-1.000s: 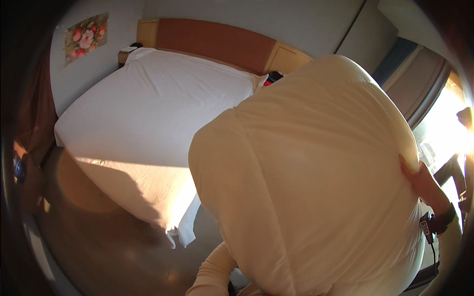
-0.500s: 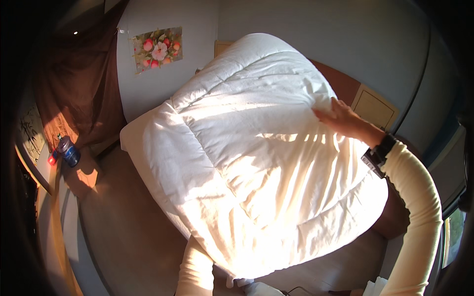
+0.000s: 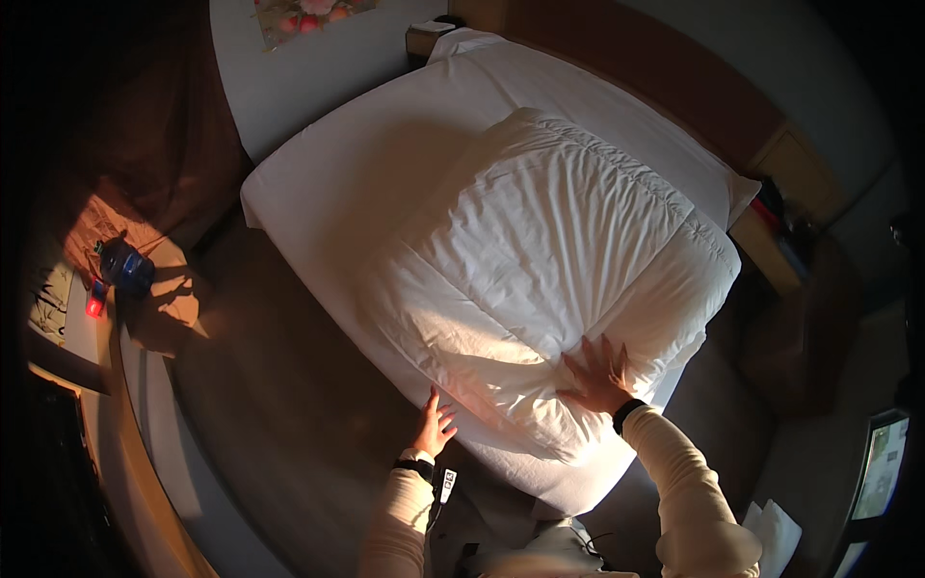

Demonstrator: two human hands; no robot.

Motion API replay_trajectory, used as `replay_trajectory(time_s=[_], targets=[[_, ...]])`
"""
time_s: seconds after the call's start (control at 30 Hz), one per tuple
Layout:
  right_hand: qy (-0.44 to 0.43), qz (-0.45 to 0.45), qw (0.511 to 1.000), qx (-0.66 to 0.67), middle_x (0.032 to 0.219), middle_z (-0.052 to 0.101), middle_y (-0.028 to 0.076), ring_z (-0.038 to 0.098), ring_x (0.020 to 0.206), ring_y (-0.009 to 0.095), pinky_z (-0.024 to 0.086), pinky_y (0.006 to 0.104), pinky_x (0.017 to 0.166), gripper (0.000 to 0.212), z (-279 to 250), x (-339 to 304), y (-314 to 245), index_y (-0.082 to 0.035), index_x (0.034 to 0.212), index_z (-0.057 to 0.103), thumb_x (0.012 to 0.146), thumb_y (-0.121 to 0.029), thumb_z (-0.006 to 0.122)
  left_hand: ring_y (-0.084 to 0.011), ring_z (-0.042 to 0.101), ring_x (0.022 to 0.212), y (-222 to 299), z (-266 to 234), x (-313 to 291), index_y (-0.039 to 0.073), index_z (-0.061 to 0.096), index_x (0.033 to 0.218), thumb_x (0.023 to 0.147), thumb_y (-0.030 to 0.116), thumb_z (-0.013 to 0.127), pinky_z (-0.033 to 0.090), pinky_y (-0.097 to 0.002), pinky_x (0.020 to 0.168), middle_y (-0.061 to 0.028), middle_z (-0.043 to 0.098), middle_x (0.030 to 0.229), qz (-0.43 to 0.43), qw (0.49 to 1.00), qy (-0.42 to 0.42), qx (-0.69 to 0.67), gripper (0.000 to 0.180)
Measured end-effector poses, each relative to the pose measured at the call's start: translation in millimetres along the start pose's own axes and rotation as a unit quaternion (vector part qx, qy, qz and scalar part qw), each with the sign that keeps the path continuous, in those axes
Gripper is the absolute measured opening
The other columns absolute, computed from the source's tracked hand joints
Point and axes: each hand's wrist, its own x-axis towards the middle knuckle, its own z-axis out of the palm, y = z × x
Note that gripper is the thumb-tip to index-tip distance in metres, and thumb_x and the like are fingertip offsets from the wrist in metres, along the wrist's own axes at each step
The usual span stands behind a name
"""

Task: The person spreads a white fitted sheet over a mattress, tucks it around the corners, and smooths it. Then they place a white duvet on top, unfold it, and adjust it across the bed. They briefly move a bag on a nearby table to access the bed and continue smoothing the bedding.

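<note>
A thick white comforter (image 3: 568, 222), folded into a puffy bundle, lies on a bed with a white sheet (image 3: 337, 173). Creases fan out across its top from my right hand (image 3: 599, 378), which rests flat on the near part with fingers spread. My left hand (image 3: 436, 426) hovers by the near left edge of the bed, just off the comforter, its fingers apart and nothing in them. Sunlight falls in a band across the near side of the bundle.
A brown headboard (image 3: 665, 72) runs behind the bed, with a small nightstand (image 3: 420, 43) at its far left corner. On the left, a blue water jug (image 3: 127, 268) stands near a brown curtain (image 3: 145, 125). A white power strip (image 3: 447, 485) shows beside my left wrist.
The comforter, raised and spread out before, has come down onto the bed as a folded bundle. My left hand has come out from behind it; my right hand has moved down and nearer.
</note>
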Motion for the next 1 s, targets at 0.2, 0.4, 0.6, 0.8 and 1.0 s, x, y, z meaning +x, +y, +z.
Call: replay_trajectory(time_s=[0.2,0.4,0.6,0.8,1.0], targets=[[0.198,0.166,0.963,0.072,0.148,0.028,0.017,0.022,0.136,0.042,0.016,0.0597,0.110,0.072,11.2,-2.6,-41.9,-0.021,0.137,0.044,0.075,-0.045,0.073,-0.0342,0.036,0.132,141.8,-43.2,33.9,0.002,0.020,0.145,0.071,0.055,0.077,0.034,-0.0443,0.105,-0.0207,0.035,0.142,0.281,0.924,0.149,0.213,0.107],[0.319,0.575,0.642,0.394,0.126,0.042,0.021,0.044,0.117,0.029,0.039,0.0394,0.097,0.093,47.1,-37.1,-20.5,0.003,0.129,0.035,0.072,-0.059,0.073,-0.0365,0.033,0.129,215.6,25.3,75.0,0.003,0.035,0.136,0.068,0.053,0.079,0.032,-0.0469,0.105,-0.0231,0.033,0.137,0.464,0.752,0.231,0.406,0.096],[0.226,0.504,0.565,0.613,0.113,0.056,0.016,0.054,0.103,0.022,0.045,0.0358,0.087,0.080,94.5,-58.6,-57.5,0.004,0.123,0.046,0.076,-0.056,0.072,-0.0355,0.030,0.131,280.8,4.2,89.6,0.004,0.030,0.140,0.065,0.054,0.081,0.030,-0.0457,0.108,-0.0238,0.030,0.138,0.340,0.773,0.189,0.501,0.103],[0.195,0.403,0.529,0.720,0.123,0.059,0.011,0.052,0.114,0.019,0.040,0.0307,0.097,0.062,96.7,-61.8,-77.5,-0.002,0.127,0.057,0.083,-0.044,0.068,-0.0351,0.021,0.138,331.4,-12.0,83.3,0.010,0.016,0.146,0.061,0.068,0.075,0.021,-0.0645,0.105,-0.0141,0.021,0.151,0.130,0.827,0.136,0.530,0.119],[0.204,0.409,0.444,0.771,0.120,0.062,0.010,0.060,0.103,0.018,0.047,0.0266,0.089,0.050,7.3,-34.6,-133.7,-0.001,0.123,0.060,0.088,-0.037,0.063,-0.0324,0.021,0.139,357.4,-1.8,139.8,-0.003,0.023,0.143,0.072,0.051,0.077,0.024,-0.0443,0.111,-0.0195,0.025,0.148,0.278,0.728,0.046,0.625,0.104]])
